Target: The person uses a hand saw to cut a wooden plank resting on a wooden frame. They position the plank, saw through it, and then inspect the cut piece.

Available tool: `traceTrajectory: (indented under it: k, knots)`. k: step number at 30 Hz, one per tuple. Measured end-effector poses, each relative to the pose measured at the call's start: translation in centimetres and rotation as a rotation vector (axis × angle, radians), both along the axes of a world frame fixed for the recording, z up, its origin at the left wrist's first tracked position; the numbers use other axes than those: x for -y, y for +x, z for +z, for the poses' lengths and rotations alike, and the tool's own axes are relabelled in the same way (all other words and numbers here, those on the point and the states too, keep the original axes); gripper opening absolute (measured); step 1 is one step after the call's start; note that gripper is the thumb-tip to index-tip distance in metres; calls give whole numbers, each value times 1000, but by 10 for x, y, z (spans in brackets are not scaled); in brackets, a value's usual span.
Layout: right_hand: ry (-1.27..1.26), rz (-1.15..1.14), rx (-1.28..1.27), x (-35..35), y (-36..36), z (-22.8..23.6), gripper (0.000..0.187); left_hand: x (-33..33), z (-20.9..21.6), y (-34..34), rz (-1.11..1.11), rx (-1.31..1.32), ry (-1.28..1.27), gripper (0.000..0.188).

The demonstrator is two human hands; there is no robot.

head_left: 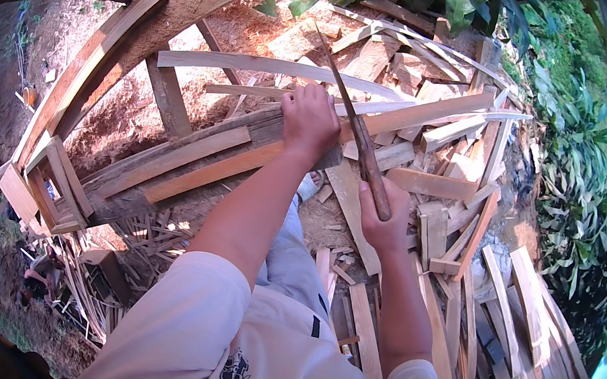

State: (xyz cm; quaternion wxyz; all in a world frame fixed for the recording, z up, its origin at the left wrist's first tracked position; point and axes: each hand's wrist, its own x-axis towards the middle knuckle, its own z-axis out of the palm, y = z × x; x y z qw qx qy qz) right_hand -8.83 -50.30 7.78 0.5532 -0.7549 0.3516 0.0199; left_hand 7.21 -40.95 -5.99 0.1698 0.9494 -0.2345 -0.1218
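Observation:
My right hand (pixel 383 216) is wrapped around the long wooden handle of a machete (pixel 364 151). Its narrow dark blade slants up and to the left, past the knuckles of my left hand, and tapers to a point. My left hand (pixel 310 121) is closed in a fist on a piece of wood (pixel 330 157), of which only a dark greyish end shows below the fingers. A thin wooden strip (pixel 247 91) meets the fist from the left; whether it is in my grip is hidden. Beneath lies a long weathered beam (pixel 192 149) with lighter boards along it.
A large curved timber frame (pixel 126 37) rises at the left. Offcuts and planks (pixel 441 186) are heaped to the right, with more long boards (pixel 530 302) at lower right. Sawdust (pixel 123 139) covers the ground. Leafy plants (pixel 585 192) border the right side. My foot (pixel 310 185) stands among scraps.

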Motion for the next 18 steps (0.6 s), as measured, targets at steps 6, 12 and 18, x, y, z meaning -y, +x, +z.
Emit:
traceTrajectory:
  k: [6,12,18]
  knots:
    - [45,20,116,1,-19,-31,25,-1,-3,-4,37,19,8,23]
    - [32,51,181,-1,-79,-65,24,3,-3,-3,35,36,42,23]
    - [-4,30,88,-20,-194,-8,25,-1,-9,-2,30,96,48,24]
